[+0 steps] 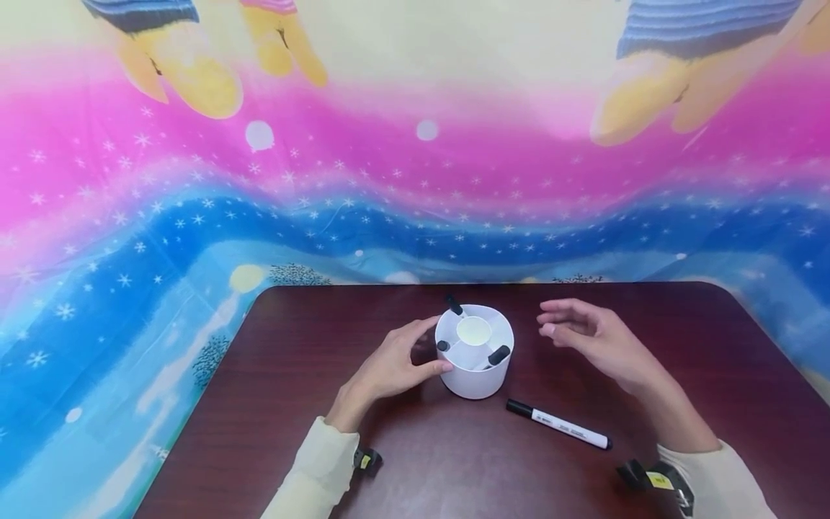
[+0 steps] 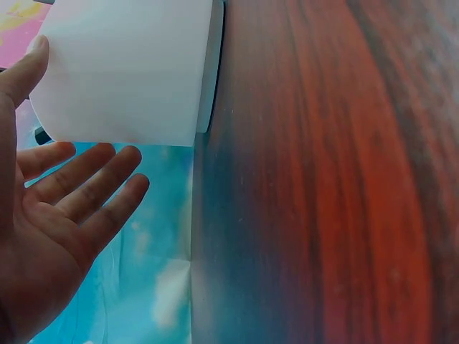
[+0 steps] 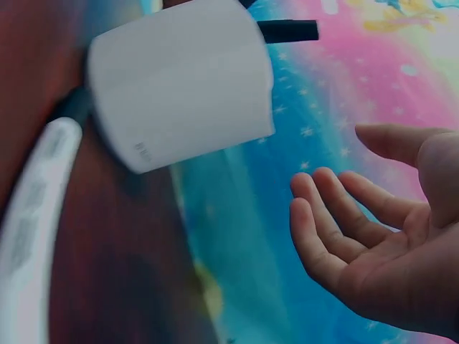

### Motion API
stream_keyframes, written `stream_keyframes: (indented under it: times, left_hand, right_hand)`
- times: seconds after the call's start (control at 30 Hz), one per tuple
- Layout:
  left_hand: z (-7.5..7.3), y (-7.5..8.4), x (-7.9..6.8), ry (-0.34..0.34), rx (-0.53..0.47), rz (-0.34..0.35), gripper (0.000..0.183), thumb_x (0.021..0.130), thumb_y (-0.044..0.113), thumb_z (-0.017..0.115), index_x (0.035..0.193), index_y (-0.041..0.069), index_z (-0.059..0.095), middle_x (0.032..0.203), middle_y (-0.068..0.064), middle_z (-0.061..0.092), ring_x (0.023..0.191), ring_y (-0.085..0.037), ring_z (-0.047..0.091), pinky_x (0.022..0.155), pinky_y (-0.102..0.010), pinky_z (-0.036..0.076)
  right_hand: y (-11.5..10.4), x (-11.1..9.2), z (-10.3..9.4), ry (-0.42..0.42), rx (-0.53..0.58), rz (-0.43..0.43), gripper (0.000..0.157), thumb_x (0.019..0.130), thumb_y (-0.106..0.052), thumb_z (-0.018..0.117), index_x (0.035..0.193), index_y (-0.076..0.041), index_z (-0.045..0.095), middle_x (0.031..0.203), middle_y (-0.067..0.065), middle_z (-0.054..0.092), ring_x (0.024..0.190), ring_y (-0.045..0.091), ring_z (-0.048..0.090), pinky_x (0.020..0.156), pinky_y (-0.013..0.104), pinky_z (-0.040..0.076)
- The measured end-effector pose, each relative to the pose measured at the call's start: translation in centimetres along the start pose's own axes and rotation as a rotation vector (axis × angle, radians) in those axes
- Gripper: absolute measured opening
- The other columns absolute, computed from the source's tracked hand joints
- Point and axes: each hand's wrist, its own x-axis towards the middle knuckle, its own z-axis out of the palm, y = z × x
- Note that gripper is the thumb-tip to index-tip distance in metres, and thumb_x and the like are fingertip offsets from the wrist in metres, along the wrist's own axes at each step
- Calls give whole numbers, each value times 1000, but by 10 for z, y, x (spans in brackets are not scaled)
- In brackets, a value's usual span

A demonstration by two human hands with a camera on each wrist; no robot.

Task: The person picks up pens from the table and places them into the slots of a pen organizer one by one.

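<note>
A white round pen holder [image 1: 476, 382] stands upright on the table, with a round cup in its middle and divided sections around it. Three black-ended pens stand in it: one at the back [image 1: 454, 305], one at the left [image 1: 443, 346], one leaning at the front right [image 1: 498, 355]. My left hand [image 1: 395, 364] is at the holder's left side, thumb at the front of the wall; in the left wrist view its fingers are fairly straight and spread. To the right, my right hand [image 1: 606, 342] hovers with relaxed fingers, holding nothing. A black-capped white marker [image 1: 560, 427] lies before the holder.
The dark reddish wooden table [image 1: 292, 339] has rounded far corners. Behind it hangs a colourful printed cloth [image 1: 363, 166] with snowflakes. A black strap device [image 1: 368, 462] is on the left wrist, and another [image 1: 655, 481] on the right.
</note>
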Motion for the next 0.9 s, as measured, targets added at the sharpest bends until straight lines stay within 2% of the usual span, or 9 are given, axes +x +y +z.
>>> stream_keyframes:
  times: [0.3, 0.53, 0.63, 0.77, 0.9]
  left_hand:
    - [0, 0, 1, -7, 8, -9, 82, 92, 45, 86, 162, 29, 48, 140, 4, 67, 119, -14, 72, 106, -40, 59]
    - [1, -1, 1, -11, -2, 3, 82, 92, 45, 85, 162, 25, 48, 139, 1, 69, 120, -20, 73, 106, -43, 59]
    - [2, -1, 1, -12, 5, -2, 83, 93, 46, 84, 163, 26, 47, 141, 2, 68, 121, -19, 72, 107, -42, 59]
    - [2, -1, 0, -12, 13, -9, 83, 93, 48, 84, 164, 27, 46, 143, 4, 67, 120, -14, 71, 107, -39, 59]
    - [1, -2, -1, -7, 14, -7, 83, 92, 48, 84, 164, 27, 46, 143, 4, 67, 119, -13, 72, 106, -39, 59]
  right_hand:
    - [35, -15, -9, -159, 62, 51, 53, 109, -18, 64, 153, 8, 49, 140, 33, 65, 116, 8, 76, 92, 31, 65]
    - [54, -26, -16, -280, 107, 57, 56, 109, -13, 62, 153, 16, 43, 138, 22, 70, 119, 10, 75, 93, 34, 65]
    - [60, -30, -16, -322, 128, 78, 58, 108, -11, 63, 154, 17, 41, 139, 26, 68, 119, 10, 74, 93, 34, 65]
    - [65, -35, -14, -335, 96, 102, 56, 107, -13, 65, 153, 13, 47, 141, 32, 65, 117, 7, 74, 91, 31, 64]
    - [69, -39, -9, -316, 5, 86, 51, 106, -17, 67, 150, 7, 55, 138, 29, 68, 111, 4, 73, 88, 24, 62]
